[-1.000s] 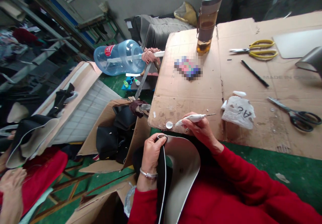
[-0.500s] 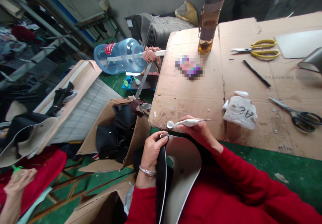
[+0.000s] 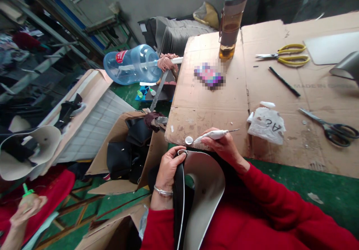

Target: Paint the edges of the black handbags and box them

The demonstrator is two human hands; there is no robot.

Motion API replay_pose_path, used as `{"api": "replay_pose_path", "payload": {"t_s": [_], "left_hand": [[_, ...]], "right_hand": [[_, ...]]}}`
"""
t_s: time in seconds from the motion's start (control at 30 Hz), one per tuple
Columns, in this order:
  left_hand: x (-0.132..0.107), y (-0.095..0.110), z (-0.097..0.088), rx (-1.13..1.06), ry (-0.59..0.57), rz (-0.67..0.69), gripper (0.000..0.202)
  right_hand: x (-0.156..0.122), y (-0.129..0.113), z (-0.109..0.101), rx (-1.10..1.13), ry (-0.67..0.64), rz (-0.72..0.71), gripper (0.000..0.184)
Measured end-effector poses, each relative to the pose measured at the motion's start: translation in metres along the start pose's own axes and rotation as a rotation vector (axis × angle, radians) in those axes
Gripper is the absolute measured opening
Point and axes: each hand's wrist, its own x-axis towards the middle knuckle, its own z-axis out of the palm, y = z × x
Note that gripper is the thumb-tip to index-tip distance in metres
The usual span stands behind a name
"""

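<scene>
The right hand (image 3: 224,147) grips a white pen-like tool (image 3: 214,134) lying left to right, its thin left tip at a small white dish (image 3: 188,140) by the cardboard's (image 3: 207,107) near edge; touching or above, I can't tell. Just nearside, the left hand (image 3: 169,165) pinches a curved, pale-lined panel (image 3: 209,173).

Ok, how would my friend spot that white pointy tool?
Find the cardboard-covered table, then the right hand at its near edge. That hand holds the white tool. Unlike the round white disc beside it, the tool is long and slim, with a thin rod at one end.
</scene>
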Motion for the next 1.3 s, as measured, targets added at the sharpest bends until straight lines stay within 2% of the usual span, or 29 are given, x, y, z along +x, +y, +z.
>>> {"api": "replay_pose_path", "payload": {"t_s": [0.2,0.33,0.63,1.1,1.3], "left_hand": [[0.002,-0.002,-0.001,-0.032,-0.064,0.010,0.047],[0.002,-0.003,-0.001,-0.038,-0.098,0.001,0.046],[0.001,-0.002,0.004,-0.048,-0.103,-0.002,0.046],[0.000,-0.010,0.015,-0.112,0.002,0.066,0.044],[-0.003,-0.008,0.017,-0.173,0.060,0.061,0.043]], "right_hand": [[0.000,-0.004,-0.006,0.210,-0.104,0.092,0.029],[0.001,-0.003,-0.009,0.187,-0.169,0.045,0.026],[0.002,-0.005,-0.009,0.165,-0.201,0.009,0.022],[0.003,-0.003,-0.008,0.104,-0.198,0.013,0.028],[-0.001,-0.005,-0.009,0.145,-0.256,0.065,0.026]]}}
